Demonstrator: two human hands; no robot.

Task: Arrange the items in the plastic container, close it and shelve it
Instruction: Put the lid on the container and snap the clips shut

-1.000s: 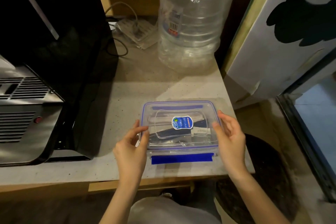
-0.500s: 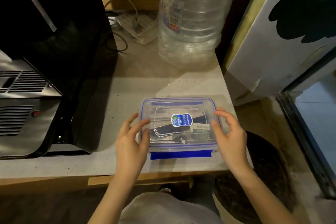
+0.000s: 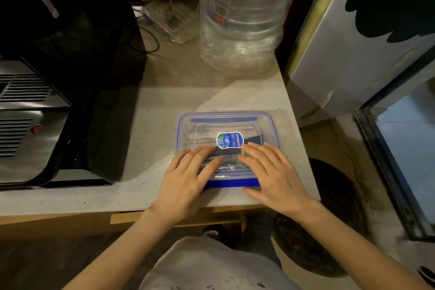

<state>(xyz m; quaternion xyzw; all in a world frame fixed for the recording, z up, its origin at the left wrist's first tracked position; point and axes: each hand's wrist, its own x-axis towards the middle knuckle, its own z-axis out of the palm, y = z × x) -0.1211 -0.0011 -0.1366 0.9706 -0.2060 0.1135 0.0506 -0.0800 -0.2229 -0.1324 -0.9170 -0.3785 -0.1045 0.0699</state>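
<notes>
Your left hand (image 3: 188, 175) lies palm down on the near left part of the lid (image 3: 226, 125) of the plastic container (image 3: 270, 129). Its fingers (image 3: 200, 155) are extended, held apart, and point toward 1 o'clock. The hand grips nothing; it rests flat on the lid surface. Your right hand (image 3: 270, 172) mirrors it on the near right part of the lid, palm down, fingers spread and pointing toward 11 o'clock, also flat and closed on nothing. The thumb of the right hand reaches past the near edge of the container onto the counter (image 3: 153, 125). Both forearms enter from 6 o'clock.

The plastic container sits on the counter near its front edge, at 12 o'clock from your hands. The lid is clear with a blue rim and carries a blue and white sticker (image 3: 229, 140) between your 2 sets of fingertips. A blue latch flap (image 3: 231, 182) along the near side projects outward between your hands. A dark item (image 3: 256, 140) shows through the lid; its identity cannot be told.

Surroundings:
1. A large clear water bottle (image 3: 244, 14) stands on the counter at 12 o'clock, well apart from the container.
2. A black and silver appliance (image 3: 47, 77) occupies the counter at 9 to 10 o'clock.
3. A power strip (image 3: 169, 19) with a cable lies at 11 o'clock, behind the appliance.
4. A white box with dark print (image 3: 364, 30) leans at 2 o'clock, beside the counter edge.
</notes>
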